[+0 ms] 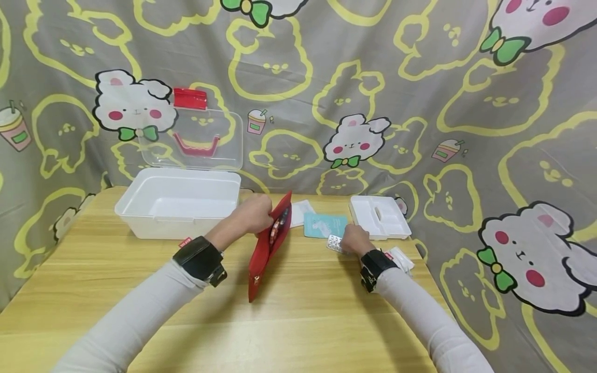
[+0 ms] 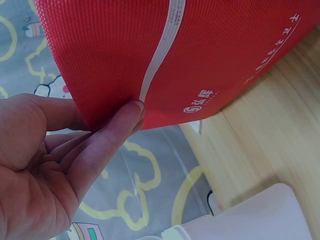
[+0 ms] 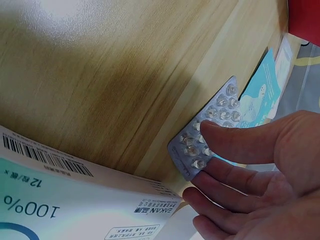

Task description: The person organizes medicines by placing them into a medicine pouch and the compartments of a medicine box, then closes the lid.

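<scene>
My left hand (image 1: 254, 212) grips the upper edge of a red zip pouch (image 1: 261, 259), which stands on edge on the table with its mouth gaping to the right. Small mixed items (image 1: 276, 231) show inside, too small to make out. White print marks the pouch's side (image 2: 165, 65) in the left wrist view, where thumb and fingers pinch its corner. Over on the right, my right hand (image 1: 355, 240) pinches a silver blister pack (image 3: 220, 112) of clear-domed pills between thumb and fingers, low over the table. Just behind it lies a teal packet (image 1: 322, 226).
At the back left stands a white storage box (image 1: 163, 225), its clear lid (image 1: 228, 129) raised. A white compartment tray (image 1: 395, 207) lies at the back right. A white packet (image 1: 300, 210) lies behind the teal one; a printed white package (image 3: 90, 200) is beside my right hand. Patterned cloth hangs behind.
</scene>
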Available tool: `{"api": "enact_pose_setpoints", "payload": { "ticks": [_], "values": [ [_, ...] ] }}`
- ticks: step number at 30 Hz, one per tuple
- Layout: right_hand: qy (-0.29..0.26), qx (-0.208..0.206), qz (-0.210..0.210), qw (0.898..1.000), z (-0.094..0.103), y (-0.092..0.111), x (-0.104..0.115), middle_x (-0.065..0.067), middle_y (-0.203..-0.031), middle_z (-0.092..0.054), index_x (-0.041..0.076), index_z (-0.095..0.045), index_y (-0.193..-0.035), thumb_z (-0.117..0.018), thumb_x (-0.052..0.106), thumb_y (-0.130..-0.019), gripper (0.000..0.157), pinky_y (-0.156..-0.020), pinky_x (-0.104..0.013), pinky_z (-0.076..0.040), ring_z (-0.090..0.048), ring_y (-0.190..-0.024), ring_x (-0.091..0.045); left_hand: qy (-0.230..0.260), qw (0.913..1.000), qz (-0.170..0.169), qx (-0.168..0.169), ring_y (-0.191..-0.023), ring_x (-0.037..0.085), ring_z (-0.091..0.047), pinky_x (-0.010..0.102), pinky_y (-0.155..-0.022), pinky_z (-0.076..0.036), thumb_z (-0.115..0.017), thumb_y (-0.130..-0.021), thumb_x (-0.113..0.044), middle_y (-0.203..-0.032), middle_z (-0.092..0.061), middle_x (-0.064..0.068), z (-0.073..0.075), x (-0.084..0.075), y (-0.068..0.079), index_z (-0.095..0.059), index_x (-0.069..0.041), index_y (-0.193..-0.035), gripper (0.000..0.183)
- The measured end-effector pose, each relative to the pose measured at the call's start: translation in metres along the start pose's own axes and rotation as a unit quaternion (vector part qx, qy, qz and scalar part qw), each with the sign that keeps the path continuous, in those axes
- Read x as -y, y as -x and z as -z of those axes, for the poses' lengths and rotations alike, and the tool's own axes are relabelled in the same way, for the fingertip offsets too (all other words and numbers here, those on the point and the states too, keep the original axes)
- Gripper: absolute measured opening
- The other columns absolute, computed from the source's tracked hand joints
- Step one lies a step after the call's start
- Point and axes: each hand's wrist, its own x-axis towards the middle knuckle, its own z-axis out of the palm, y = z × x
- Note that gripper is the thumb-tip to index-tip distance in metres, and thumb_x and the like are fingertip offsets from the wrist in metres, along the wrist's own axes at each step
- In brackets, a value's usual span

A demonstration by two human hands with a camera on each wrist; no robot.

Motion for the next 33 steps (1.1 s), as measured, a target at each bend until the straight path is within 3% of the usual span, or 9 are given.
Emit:
{"api": "enact_pose_setpoints", "payload": {
  "ticks": [11, 15, 17, 23, 27, 33],
  "values": [
    [-0.010, -0.006, -0.010, 1.000, 0.000, 0.006, 0.002, -0.015, -0.092, -0.072, 0.002, -0.067, -0.084, -0.072, 0.006, -0.077, 0.010, -0.095, -0.054, -0.046, -0.063, -0.088, -0.032, 0.007, 1.0000, -0.002, -0.006, -0.039, 0.008, -0.056, 0.018, -0.041, -0.037, -0.055, -0.082, 0.003, -0.044, -0.057, 0.000, -0.002, 0.002, 0.000, -0.051, -0.011, -0.050, 0.035],
    [-0.013, -0.012, 0.002, 1.000, 0.000, 0.006, 0.001, -0.016, -0.095, -0.071, 0.001, -0.064, -0.091, -0.073, 0.005, -0.076, 0.018, -0.096, -0.055, -0.046, -0.064, -0.094, -0.034, 0.004, 1.0000, -0.001, -0.008, -0.040, 0.008, -0.055, 0.018, -0.041, -0.036, -0.056, -0.082, 0.003, -0.044, -0.056, -0.001, -0.001, 0.002, 0.000, -0.051, -0.011, -0.050, 0.036],
    [-0.014, -0.020, 0.012, 1.000, 0.000, 0.006, -0.001, -0.016, -0.093, -0.069, 0.001, -0.064, -0.090, -0.068, 0.004, -0.077, 0.014, -0.095, -0.055, -0.048, -0.064, -0.094, -0.034, 0.004, 1.0000, 0.000, -0.006, -0.040, 0.007, -0.055, 0.017, -0.041, -0.036, -0.056, -0.083, 0.003, -0.044, -0.055, -0.001, -0.001, 0.002, 0.000, -0.051, -0.011, -0.050, 0.036],
    [-0.019, -0.038, 0.060, 0.997, 0.001, 0.005, -0.003, -0.011, -0.082, -0.066, 0.001, -0.068, -0.081, -0.055, 0.001, -0.082, 0.014, -0.076, -0.041, -0.055, -0.060, -0.078, -0.027, 0.007, 1.0000, 0.000, -0.003, -0.040, 0.007, -0.056, 0.017, -0.040, -0.037, -0.057, -0.084, 0.002, -0.045, -0.057, 0.000, -0.001, 0.001, 0.000, -0.052, -0.010, -0.052, 0.035],
    [-0.042, -0.035, 0.070, 0.996, 0.005, 0.006, 0.001, -0.006, -0.072, -0.060, 0.004, -0.065, -0.074, -0.053, 0.000, -0.082, 0.015, -0.064, -0.031, -0.046, -0.054, -0.070, -0.022, 0.004, 1.0000, -0.004, -0.003, -0.039, 0.008, -0.057, 0.017, -0.040, -0.036, -0.057, -0.084, 0.002, -0.045, -0.058, 0.000, -0.001, 0.001, 0.000, -0.051, -0.011, -0.051, 0.035],
    [-0.071, -0.035, 0.075, 0.994, 0.011, 0.010, 0.009, -0.006, -0.072, -0.058, 0.004, -0.063, -0.076, -0.054, -0.001, -0.081, 0.012, -0.062, -0.029, -0.041, -0.053, -0.070, -0.022, 0.004, 1.0000, -0.004, -0.005, -0.039, 0.008, -0.056, 0.017, -0.040, -0.036, -0.056, -0.082, 0.003, -0.045, -0.057, 0.000, 0.000, 0.000, 0.000, -0.047, -0.012, -0.050, 0.037]
  ]
}}
